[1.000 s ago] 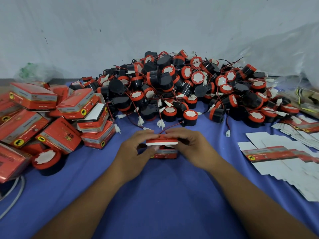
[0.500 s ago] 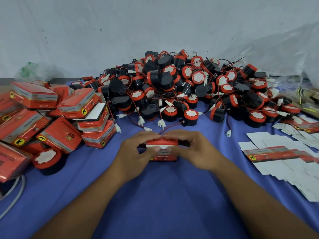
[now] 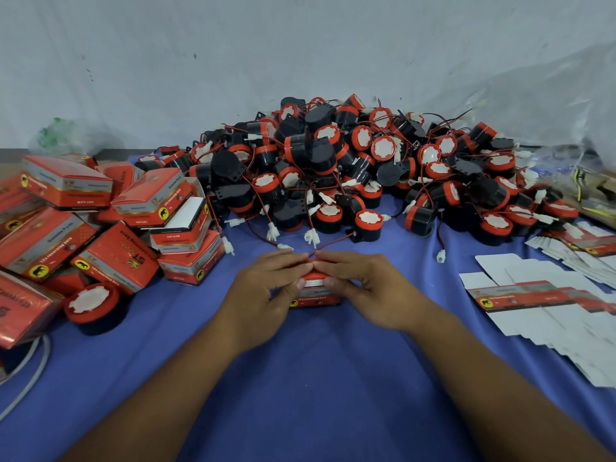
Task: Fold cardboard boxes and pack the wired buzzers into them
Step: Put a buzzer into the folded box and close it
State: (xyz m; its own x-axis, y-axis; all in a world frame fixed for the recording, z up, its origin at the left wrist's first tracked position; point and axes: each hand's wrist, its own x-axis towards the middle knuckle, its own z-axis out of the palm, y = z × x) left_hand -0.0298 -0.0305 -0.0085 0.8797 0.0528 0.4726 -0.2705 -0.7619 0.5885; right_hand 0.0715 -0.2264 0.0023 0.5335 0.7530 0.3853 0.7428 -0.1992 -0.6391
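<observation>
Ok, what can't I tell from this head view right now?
Head view:
Inside the box: covered by the left hand, the right hand and its top flap, so its contents are unseen.
Lower left, a closed box: cut by the frame edge.
Right side, flat cartons: blurred, running off the edge.

The light is soft and even, not very bright, and seems to come from above. Shadows are faint; a small dark one sits under the lone buzzer at 9 o'clock. The pale wall looks flat and grey. The middle is sharpest, where the left hand and right hand hold the small box. The edges bend and stretch. The flat cards at 3 o'clock look smeared, and the red boxes at 9 o'clock are blurry.
</observation>
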